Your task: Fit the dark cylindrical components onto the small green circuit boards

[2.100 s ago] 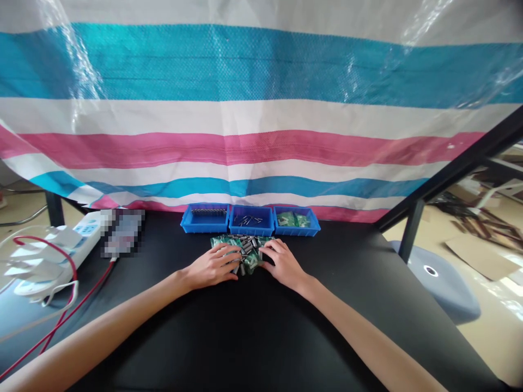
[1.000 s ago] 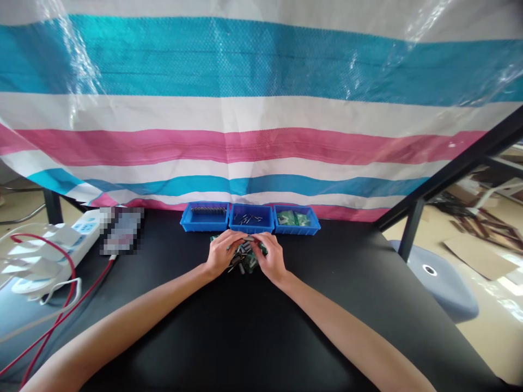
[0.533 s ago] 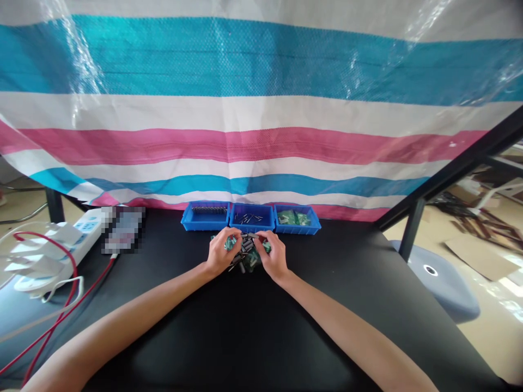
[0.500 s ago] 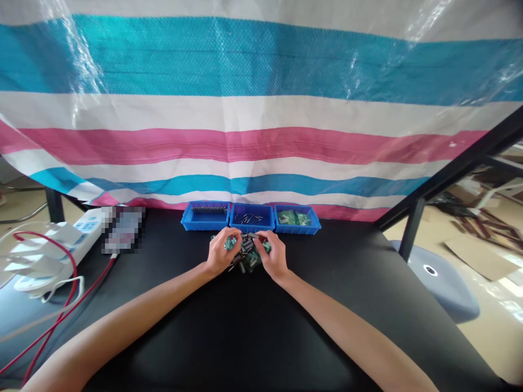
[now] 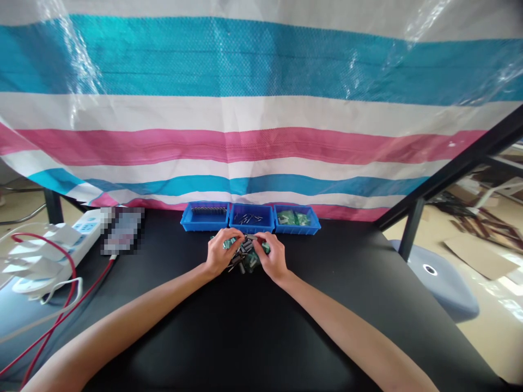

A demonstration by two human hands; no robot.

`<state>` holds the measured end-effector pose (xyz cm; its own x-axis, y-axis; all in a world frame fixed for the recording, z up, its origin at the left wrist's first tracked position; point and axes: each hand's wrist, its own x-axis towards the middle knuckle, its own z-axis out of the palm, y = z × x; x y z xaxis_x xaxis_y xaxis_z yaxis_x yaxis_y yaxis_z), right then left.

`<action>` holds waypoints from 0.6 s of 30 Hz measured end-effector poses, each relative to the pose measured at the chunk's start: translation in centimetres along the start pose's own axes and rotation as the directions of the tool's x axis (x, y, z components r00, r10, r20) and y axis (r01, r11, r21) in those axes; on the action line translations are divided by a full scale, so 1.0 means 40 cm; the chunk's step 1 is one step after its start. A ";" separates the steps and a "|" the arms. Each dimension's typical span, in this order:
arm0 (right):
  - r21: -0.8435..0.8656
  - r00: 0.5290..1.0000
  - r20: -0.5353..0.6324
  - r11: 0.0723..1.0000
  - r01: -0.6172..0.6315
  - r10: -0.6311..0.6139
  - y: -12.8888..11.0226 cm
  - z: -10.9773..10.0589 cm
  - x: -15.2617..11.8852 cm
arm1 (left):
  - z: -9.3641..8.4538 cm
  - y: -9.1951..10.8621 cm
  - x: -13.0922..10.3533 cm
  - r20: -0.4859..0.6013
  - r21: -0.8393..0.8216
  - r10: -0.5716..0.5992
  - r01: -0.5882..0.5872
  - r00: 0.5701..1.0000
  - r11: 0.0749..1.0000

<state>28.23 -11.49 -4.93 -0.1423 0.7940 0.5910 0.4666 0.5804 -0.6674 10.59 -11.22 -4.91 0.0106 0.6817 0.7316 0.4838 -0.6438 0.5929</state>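
A pile of small grey cylinders, thin metal pins and green pieces point(image 5: 244, 262) lies on the black table, partly hidden by my hands. My left hand point(image 5: 221, 251) is at the pile's left side, thumb and fingers closed at a small part too hidden to name. On the right, my right hand point(image 5: 271, 255) pinches a small grey cylinder point(image 5: 250, 237) near the left fingertips. Behind the hands stand three blue bins: the left bin point(image 5: 204, 224) has a row of small dark parts, the middle bin point(image 5: 252, 224) thin pins, the right bin point(image 5: 297, 228) green pieces.
A white power strip point(image 5: 84, 231) with plugs, red and white cables and a blurred-out phone point(image 5: 122, 231) are at the left of the table point(image 5: 335, 305). A striped sheet point(image 5: 245, 147) hangs behind. A grey stool point(image 5: 443, 283) stands beyond the right edge.
The fingertips of both hands have come closer together above the pile, and the grey cylinder has shifted slightly left between them. The bins have not moved.
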 end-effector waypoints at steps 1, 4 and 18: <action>0.000 1.000 0.002 1.000 -0.004 0.004 0.000 0.000 0.000 | 0.000 -0.001 0.000 -0.008 -0.001 -0.001 0.001 1.000 1.000; 0.000 1.000 0.014 1.000 -0.009 0.009 0.001 0.000 -0.001 | 0.002 -0.004 0.000 -0.021 -0.004 0.000 0.000 1.000 1.000; 0.001 1.000 0.013 1.000 0.018 -0.018 0.000 0.001 -0.001 | -0.001 0.000 0.000 -0.034 -0.001 -0.001 0.001 0.999 1.000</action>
<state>28.21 -11.51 -4.98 -0.1615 0.7859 0.5969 0.4628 0.5945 -0.6575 10.56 -11.22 -4.88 -0.0197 0.6705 0.7416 0.4832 -0.6430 0.5942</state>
